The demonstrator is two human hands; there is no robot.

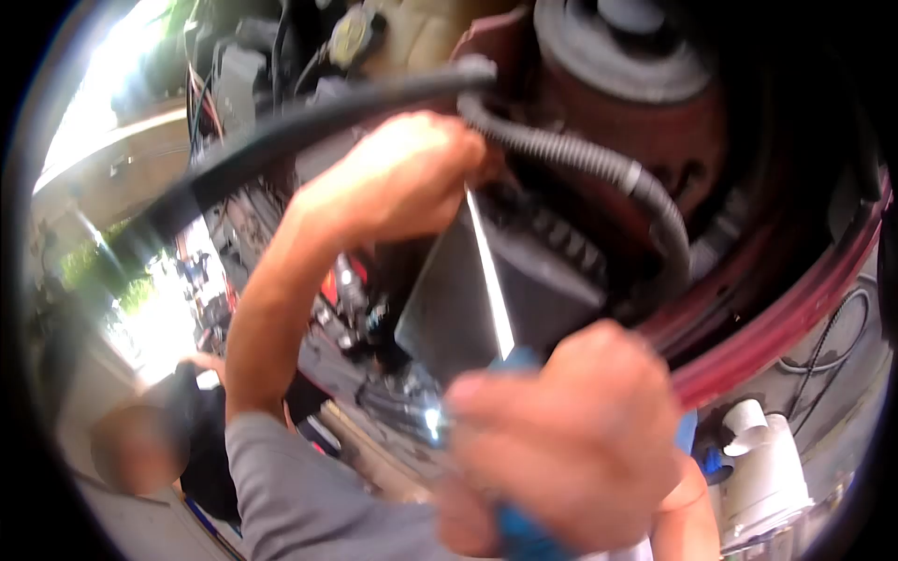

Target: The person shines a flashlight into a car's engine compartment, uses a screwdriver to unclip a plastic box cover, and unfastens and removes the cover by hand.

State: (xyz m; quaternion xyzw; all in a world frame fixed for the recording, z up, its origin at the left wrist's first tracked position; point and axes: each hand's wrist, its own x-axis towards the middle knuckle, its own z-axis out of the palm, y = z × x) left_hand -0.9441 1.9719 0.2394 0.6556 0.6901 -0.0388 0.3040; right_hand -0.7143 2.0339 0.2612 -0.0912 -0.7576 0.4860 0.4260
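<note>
My right hand point(571, 439) is wrapped around the blue handle point(522, 533) of a screwdriver, close to the camera and blurred. Its bright metal shaft point(488, 271) runs up and away to my left hand point(412, 168). That hand is closed, with bent fingers near the shaft's far end; what they grip is hidden. Behind the shaft is a dark, box-like part point(458, 299) of the engine bay. A ribbed grey hose point(580, 159) curves just right of my left hand, and a black bar or hose point(309, 131) crosses above my left forearm.
A round grey mount point(627, 47) sits at the top, with a red body edge point(776, 337) on the right. A yellowish cap point(351, 35) is at upper left. Another person point(201, 430) in dark clothing is at lower left. A white container point(767, 477) and cable point(832, 327) lie at right.
</note>
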